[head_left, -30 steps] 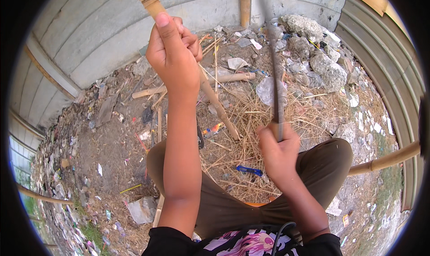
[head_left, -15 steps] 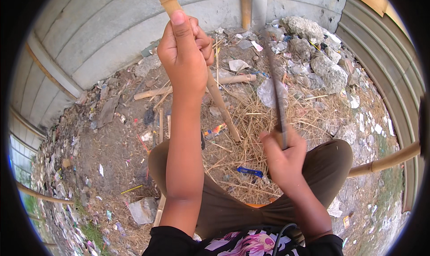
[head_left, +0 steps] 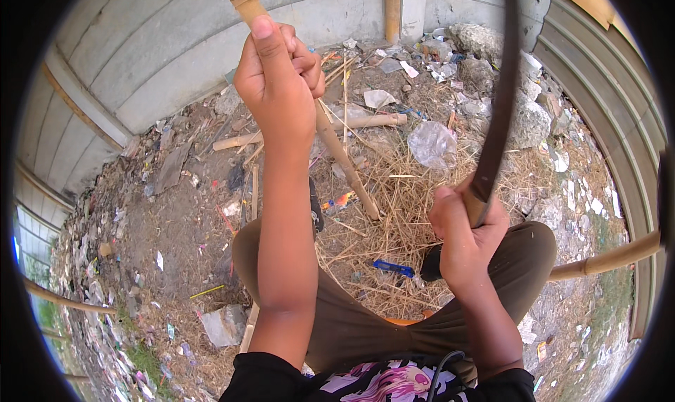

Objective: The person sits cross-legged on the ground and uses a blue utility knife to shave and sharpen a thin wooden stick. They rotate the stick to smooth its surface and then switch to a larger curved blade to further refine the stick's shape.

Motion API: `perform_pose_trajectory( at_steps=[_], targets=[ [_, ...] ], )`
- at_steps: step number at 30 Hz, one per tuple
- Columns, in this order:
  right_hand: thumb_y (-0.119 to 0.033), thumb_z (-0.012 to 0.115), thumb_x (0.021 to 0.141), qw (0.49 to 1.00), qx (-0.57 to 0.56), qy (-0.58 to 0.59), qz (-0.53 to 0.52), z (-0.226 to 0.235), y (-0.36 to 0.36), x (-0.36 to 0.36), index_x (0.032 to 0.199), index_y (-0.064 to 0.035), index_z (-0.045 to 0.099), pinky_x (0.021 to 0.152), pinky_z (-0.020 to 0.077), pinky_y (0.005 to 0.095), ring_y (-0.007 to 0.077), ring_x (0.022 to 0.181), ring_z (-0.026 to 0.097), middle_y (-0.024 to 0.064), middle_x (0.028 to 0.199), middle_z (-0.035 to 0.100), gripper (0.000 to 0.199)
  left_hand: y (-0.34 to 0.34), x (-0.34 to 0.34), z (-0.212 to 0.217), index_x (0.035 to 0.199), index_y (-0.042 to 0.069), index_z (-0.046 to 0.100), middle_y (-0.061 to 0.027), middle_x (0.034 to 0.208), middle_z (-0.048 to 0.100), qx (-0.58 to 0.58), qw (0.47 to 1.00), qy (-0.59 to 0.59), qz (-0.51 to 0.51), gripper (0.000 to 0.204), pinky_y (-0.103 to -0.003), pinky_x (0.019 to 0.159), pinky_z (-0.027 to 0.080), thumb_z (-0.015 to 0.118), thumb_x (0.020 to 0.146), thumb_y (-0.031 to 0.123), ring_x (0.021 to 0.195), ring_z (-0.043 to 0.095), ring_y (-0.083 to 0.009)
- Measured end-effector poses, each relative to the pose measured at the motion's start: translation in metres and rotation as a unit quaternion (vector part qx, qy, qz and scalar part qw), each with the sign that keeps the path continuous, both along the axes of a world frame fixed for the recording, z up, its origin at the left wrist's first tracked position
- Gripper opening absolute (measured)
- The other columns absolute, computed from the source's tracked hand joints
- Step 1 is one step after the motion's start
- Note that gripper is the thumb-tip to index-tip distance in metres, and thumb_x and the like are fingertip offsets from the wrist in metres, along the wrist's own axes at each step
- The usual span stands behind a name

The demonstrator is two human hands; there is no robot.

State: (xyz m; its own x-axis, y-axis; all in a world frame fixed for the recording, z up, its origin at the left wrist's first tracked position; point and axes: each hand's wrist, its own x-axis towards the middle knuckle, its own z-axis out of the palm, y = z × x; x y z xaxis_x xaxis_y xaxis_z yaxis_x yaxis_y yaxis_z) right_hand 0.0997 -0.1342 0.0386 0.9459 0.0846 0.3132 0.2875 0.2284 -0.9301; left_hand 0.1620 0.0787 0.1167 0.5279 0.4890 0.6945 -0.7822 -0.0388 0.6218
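My left hand (head_left: 278, 75) is wrapped round a bamboo pole (head_left: 344, 161), thumb pointing up along it. The pole slants from the upper left down to the straw-covered ground, where its lower end rests between my feet. In my right hand (head_left: 467, 237) is the wooden handle of a machete (head_left: 500, 100). Its long dark blade points up and slightly right, apart from the pole, and its tip runs out of the picture at the top.
Behind the pole's middle, another bamboo piece (head_left: 309, 131) lies across the ground. A blue cutter-like object (head_left: 394, 268) lies on the straw (head_left: 401, 219). Large rocks (head_left: 529, 117) and litter are at the right, before a corrugated panel (head_left: 598, 93). A concrete wall (head_left: 190, 43) stands behind.
The machete has swung up and to the right, away from the pole. My left hand and the pole's upper end have shifted slightly left.
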Motion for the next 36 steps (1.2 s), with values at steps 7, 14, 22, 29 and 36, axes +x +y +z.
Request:
perform_pose_trajectory(
  at_steps=[7,14,22,29,36],
  targets=[
    [-0.015,0.063,0.085,0.877,-0.426,0.181,0.127,-0.141,-0.02,-0.015,0.071,0.0013,0.057,0.052,0.0437,0.0367,0.015,0.054,0.054,0.0127,0.056,0.051,0.022,0.005,0.011,0.0,0.084,0.008,0.044,0.003,0.06,0.031,-0.02,1.0,-0.012,0.013,0.047,-0.024,0.042,0.016,0.05,0.104,0.05,0.045,0.023,-0.0055],
    [-0.003,0.066,0.091,1.0,-0.002,0.026,0.012,-0.015,0.001,0.008,0.071,-0.0065,0.047,0.047,0.0326,0.0257,0.0033,0.054,0.04,-0.0047,0.059,0.046,0.027,0.028,0.006,-0.004,0.082,0.009,0.045,0.0029,0.059,0.033,-0.029,0.999,-0.011,0.033,0.047,-0.024,0.042,0.018,0.045,0.106,0.048,0.045,0.024,-0.0052],
    [-0.012,0.064,0.084,0.938,-0.318,0.102,0.09,-0.168,0.019,-0.039,0.072,0.0037,0.052,0.049,0.0425,0.0364,0.0155,0.049,0.05,0.0096,0.056,0.05,0.024,-0.007,0.012,-0.002,0.083,0.006,0.046,0.003,0.06,0.03,-0.014,0.997,-0.029,0.065,0.049,-0.025,0.043,0.017,0.049,0.104,0.051,0.046,0.022,-0.0051],
    [-0.002,0.066,0.089,0.999,-0.015,-0.028,-0.022,-0.042,0.019,-0.004,0.076,-0.0019,0.051,0.047,0.0381,0.0269,0.0044,0.054,0.046,-0.0004,0.057,0.05,0.02,-0.008,0.012,-0.002,0.08,0.007,0.044,0.0028,0.059,0.033,0.0,0.997,-0.03,0.073,0.047,-0.024,0.041,0.021,0.046,0.106,0.047,0.045,0.026,-0.0046],
    [-0.006,0.062,0.085,0.919,-0.241,0.292,0.115,-0.179,0.026,-0.02,0.07,-0.0026,0.052,0.051,0.0401,0.0322,0.0101,0.052,0.046,-0.0006,0.056,0.048,0.018,-0.017,0.013,-0.001,0.075,0.009,0.041,0.0025,0.059,0.037,0.012,0.998,-0.028,0.054,0.047,-0.023,0.039,0.026,0.042,0.108,0.043,0.045,0.03,-0.0035]
  ],
)
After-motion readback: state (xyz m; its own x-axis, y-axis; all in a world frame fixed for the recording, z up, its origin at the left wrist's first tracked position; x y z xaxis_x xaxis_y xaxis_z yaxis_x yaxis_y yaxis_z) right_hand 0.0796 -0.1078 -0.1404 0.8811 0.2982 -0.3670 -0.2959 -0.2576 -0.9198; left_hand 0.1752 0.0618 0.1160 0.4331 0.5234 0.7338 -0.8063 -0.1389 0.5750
